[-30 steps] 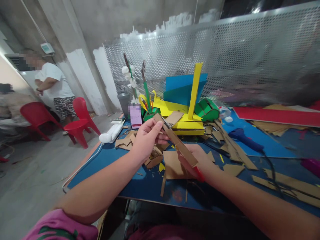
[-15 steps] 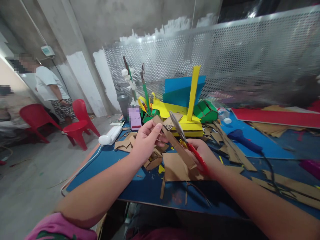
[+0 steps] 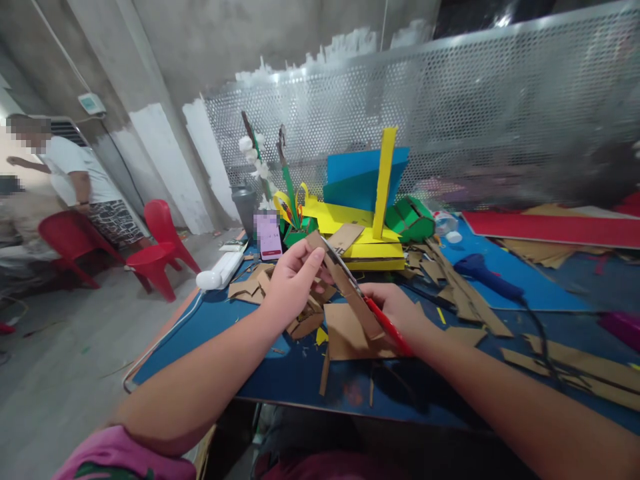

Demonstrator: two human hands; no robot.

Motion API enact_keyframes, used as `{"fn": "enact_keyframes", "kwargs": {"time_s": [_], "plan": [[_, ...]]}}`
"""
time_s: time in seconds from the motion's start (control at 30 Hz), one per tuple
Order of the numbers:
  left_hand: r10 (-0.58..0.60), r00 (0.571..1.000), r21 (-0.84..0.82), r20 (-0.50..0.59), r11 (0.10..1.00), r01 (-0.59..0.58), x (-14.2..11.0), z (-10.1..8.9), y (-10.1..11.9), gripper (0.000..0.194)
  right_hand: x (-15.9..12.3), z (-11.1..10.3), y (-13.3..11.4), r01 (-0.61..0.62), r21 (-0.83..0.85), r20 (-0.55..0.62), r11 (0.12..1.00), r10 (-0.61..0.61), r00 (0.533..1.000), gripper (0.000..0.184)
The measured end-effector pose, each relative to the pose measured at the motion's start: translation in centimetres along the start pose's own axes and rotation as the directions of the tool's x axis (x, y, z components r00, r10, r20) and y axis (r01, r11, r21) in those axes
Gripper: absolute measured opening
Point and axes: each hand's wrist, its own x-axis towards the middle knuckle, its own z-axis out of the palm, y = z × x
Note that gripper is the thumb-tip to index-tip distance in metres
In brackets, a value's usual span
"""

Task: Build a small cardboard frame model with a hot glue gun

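My left hand (image 3: 296, 275) pinches the upper end of a narrow cardboard strip (image 3: 353, 293) between thumb and fingers. Red-handled scissors (image 3: 387, 325) are in my right hand (image 3: 393, 305), which is closed around the handles. Their blades lie along the strip's right edge, with the tips close to my left fingers; whether they bite into the cardboard I cannot tell. Beneath the strip, a flat square of cardboard (image 3: 340, 333) rests on the blue table (image 3: 280, 383). Cardboard scraps (image 3: 250, 283) lie beside and under my left hand.
Behind my hands stand a yellow card structure (image 3: 384, 187) and a green box form (image 3: 411, 220). A phone (image 3: 268, 237) leans beside a grey cup (image 3: 245, 203). A blue glue gun (image 3: 490, 277) lies right, a white power strip (image 3: 223, 267) left. Beyond are red chairs (image 3: 160, 247) and a person (image 3: 80, 173).
The scissors have swung down from above the strip to lie along its edge, and their blades have come together. My left hand keeps its pinch. The person at left has shifted leftward, one arm out.
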Motion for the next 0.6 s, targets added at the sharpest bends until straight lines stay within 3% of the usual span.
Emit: {"fn": "enact_keyframes", "kwargs": {"time_s": [0.4,0.6], "plan": [[-0.022,1.0,-0.065,0.001,0.998,0.022,0.1,0.1,-0.2,0.058,0.1,1.2,1.5,-0.002,0.057,-0.03,0.998,0.004,1.0,0.02],[-0.042,0.999,-0.099,-0.016,0.994,0.041,0.0,0.3,-0.1,0.06,0.0,1.6,0.8,-0.054,0.135,-0.096,0.989,0.068,0.993,0.033]]}}
